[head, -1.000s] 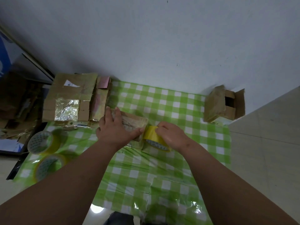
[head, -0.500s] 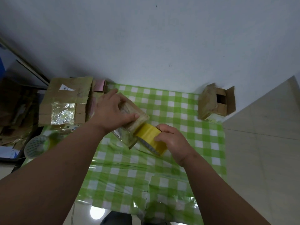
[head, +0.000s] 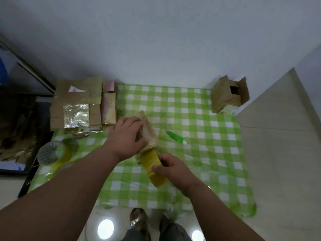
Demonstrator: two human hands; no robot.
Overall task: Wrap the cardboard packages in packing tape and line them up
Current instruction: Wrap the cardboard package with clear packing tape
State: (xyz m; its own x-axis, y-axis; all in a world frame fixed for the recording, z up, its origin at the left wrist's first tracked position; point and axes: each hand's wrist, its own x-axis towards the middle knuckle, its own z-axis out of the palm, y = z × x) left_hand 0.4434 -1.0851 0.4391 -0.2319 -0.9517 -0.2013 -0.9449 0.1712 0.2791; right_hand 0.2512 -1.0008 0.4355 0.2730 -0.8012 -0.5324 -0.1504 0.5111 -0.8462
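Head view, landmark = green checked tablecloth [head: 199,119]. Left hand [head: 126,138] gripped a cardboard package [head: 147,129] over the middle of the cloth, fingers curled over its top face, thumb on the near side; package was tilted, partly covered in shiny clear tape, near end wrinkled. Could not tell whether its underside touched the cloth. Right hand [head: 171,168] gripped a yellow tape roll [head: 152,165] just nearer the camera than the package, fingers wrapped round the roll's rim, roll seen edge-on and butted against the package's near end. Tape strip between roll and package was blurred, no detail readable. Green pen-like tool [head: 175,137] lay flat on the cloth just right of the package, white tip pointing right, apart from both hands. Second tape roll [head: 53,153] sat on the cloth's left edge, hole facing up, well apart from the hands. Flat cardboard stack [head: 78,103] with a foil-like patch occupied the cloth's far-left corner; a narrower taped package [head: 109,108] lay just beside its right side, touching or nearly so. Open cardboard box [head: 229,94] stood at the cloth's far-right corner against the wall, flaps spread. Person's feet [head: 139,220] showed below the cloth's near edge on a glossy floor.
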